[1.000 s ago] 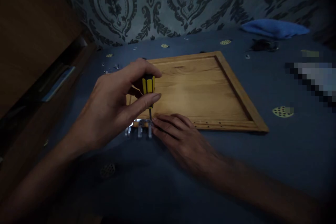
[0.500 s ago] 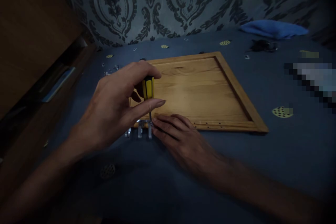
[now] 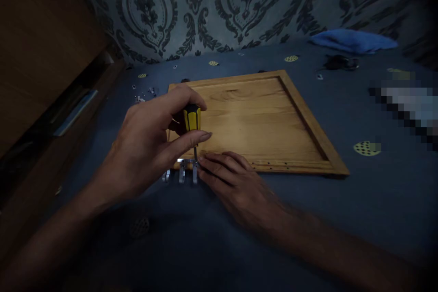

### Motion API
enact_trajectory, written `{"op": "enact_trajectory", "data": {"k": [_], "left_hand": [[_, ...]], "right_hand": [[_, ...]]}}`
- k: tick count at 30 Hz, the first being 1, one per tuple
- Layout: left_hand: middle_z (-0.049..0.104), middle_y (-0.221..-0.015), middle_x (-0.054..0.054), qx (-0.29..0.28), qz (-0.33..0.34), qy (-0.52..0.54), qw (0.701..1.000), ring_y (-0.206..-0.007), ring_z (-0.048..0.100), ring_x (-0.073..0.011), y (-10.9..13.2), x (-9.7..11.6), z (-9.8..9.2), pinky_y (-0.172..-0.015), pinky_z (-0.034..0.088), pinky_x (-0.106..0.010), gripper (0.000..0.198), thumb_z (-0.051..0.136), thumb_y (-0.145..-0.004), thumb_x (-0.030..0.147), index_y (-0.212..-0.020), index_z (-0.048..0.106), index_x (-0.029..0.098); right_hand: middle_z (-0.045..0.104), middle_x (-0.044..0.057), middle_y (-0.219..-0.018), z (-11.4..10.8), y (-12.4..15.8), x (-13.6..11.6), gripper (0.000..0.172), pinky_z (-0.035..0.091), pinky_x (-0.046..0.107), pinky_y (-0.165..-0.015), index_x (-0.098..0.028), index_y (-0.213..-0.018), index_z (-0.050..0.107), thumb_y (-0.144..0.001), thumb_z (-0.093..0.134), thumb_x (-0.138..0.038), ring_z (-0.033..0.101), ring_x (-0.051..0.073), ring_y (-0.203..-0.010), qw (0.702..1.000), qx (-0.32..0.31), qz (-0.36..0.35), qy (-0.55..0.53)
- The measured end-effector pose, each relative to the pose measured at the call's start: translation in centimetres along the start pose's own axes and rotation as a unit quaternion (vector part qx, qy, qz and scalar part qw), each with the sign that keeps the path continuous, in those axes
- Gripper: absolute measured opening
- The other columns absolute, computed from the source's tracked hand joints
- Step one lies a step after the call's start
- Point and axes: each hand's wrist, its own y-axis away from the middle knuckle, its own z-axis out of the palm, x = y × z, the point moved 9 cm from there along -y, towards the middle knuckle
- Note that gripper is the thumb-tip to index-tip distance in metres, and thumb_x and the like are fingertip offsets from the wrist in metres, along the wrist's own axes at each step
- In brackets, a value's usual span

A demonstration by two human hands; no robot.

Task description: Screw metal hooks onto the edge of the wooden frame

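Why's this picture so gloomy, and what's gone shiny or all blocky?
In the head view, light is dim, darkest low on the blue surface; the metal fitting glints; the wooden panel has a pale sheen; something at right is pixelated, so I can't tell what it is.

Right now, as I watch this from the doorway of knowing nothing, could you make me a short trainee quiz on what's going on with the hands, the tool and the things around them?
1. Which hand grips the yellow-and-black screwdriver?
2. True or false: the screwdriver's shaft points down toward the pronged metal bracket at the near edge of the framed wooden panel.
3. Where does the blue cloth lie? A) on that panel; B) near the patterned wall; C) wrapped round the screwdriver.

Key: 1. The left hand. 2. True. 3. B.
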Motion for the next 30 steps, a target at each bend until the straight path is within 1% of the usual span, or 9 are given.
{"op": "enact_trajectory", "data": {"k": [4,6,11,14,16,19,24,27,30], "left_hand": [[0.069,-0.1,0.0,0.001,-0.03,0.09,0.996,-0.087,0.071,-0.018,0.1,-0.9,-0.1,-0.069,0.061,-0.029,0.025,0.073,-0.087,0.017,-0.109,0.066,0.025],[0.069,-0.099,-0.001,0.001,-0.037,0.106,0.994,-0.088,0.071,-0.0193,0.1,-1.1,-0.3,-0.069,0.062,-0.03,0.025,0.073,-0.086,0.016,-0.109,0.067,0.024],[0.072,-0.097,-0.002,0.007,-0.047,0.118,0.992,-0.089,0.073,-0.0232,-0.1,-0.7,-1.4,-0.068,0.063,-0.034,0.025,0.075,-0.086,0.021,-0.11,0.07,0.029],[0.072,-0.1,-0.002,0.038,-0.066,0.086,0.993,-0.09,0.072,-0.0244,-0.2,-0.7,-2.7,-0.074,0.064,-0.038,0.027,0.077,-0.086,0.021,-0.11,0.07,0.032],[0.072,-0.1,-0.002,0.041,-0.061,0.066,0.995,-0.09,0.072,-0.0246,-0.2,-0.6,-3.0,-0.073,0.063,-0.038,0.026,0.076,-0.087,0.022,-0.111,0.07,0.032],[0.072,-0.098,-0.001,0.025,-0.031,0.072,0.997,-0.087,0.072,-0.023,-0.2,-0.3,-2.5,-0.069,0.062,-0.036,0.026,0.076,-0.086,0.021,-0.11,0.071,0.03],[0.071,-0.102,-0.001,0.008,-0.029,0.098,0.995,-0.094,0.071,-0.0217,0.0,-0.4,-1.3,-0.073,0.059,-0.032,0.023,0.073,-0.088,0.018,-0.11,0.069,0.024],[0.07,-0.102,-0.002,-0.01,-0.02,0.102,0.995,-0.097,0.071,-0.0225,0.0,-0.3,-0.7,-0.074,0.059,-0.032,0.023,0.071,-0.09,0.019,-0.112,0.068,0.026],[0.069,-0.1,-0.001,-0.021,-0.013,0.103,0.994,-0.094,0.071,-0.0216,-0.1,-0.4,-0.4,-0.072,0.06,-0.032,0.024,0.07,-0.09,0.019,-0.112,0.067,0.027]], "right_hand": [[0.072,0.012,-0.132,-0.1,-0.1,0.0,0.037,0.051,0.048,-0.104,-0.016,-0.129,0.068,-0.099,0.049,-0.007,0.061,0.027,-0.128,1.0,0.004,0.001,-0.003],[0.071,0.012,-0.134,-0.1,-0.1,0.0,0.036,0.05,0.048,-0.105,-0.014,-0.128,0.068,-0.098,0.049,-0.007,0.061,0.027,-0.129,1.0,0.003,0.0,-0.003],[0.072,0.013,-0.133,0.0,0.0,0.1,0.036,0.049,0.048,-0.105,-0.013,-0.129,0.067,-0.097,0.052,-0.007,0.061,0.028,-0.129,1.0,-0.001,0.006,-0.007],[0.071,0.012,-0.134,0.1,0.0,0.1,0.035,0.049,0.048,-0.106,-0.014,-0.13,0.067,-0.098,0.053,-0.008,0.061,0.027,-0.129,1.0,-0.007,0.004,-0.01],[0.071,0.011,-0.135,0.1,0.0,0.0,0.034,0.049,0.047,-0.106,-0.012,-0.129,0.067,-0.099,0.053,-0.009,0.061,0.028,-0.128,1.0,-0.002,-0.001,-0.01],[0.072,0.01,-0.134,0.0,0.0,0.1,0.033,0.049,0.047,-0.106,-0.013,-0.128,0.068,-0.1,0.051,-0.009,0.061,0.028,-0.128,1.0,0.002,0.005,-0.004],[0.071,0.012,-0.134,0.0,0.0,0.0,0.034,0.05,0.048,-0.105,-0.013,-0.128,0.068,-0.099,0.051,-0.009,0.061,0.028,-0.128,1.0,-0.007,0.002,0.002],[0.072,0.012,-0.133,-0.1,-0.1,-0.1,0.034,0.05,0.047,-0.104,-0.012,-0.128,0.068,-0.1,0.049,-0.009,0.061,0.028,-0.129,1.0,0.003,0.0,0.001],[0.072,0.012,-0.133,-0.2,-0.1,0.0,0.033,0.05,0.047,-0.105,-0.012,-0.127,0.068,-0.101,0.049,-0.009,0.06,0.028,-0.129,1.0,0.009,0.0,0.001]]}}
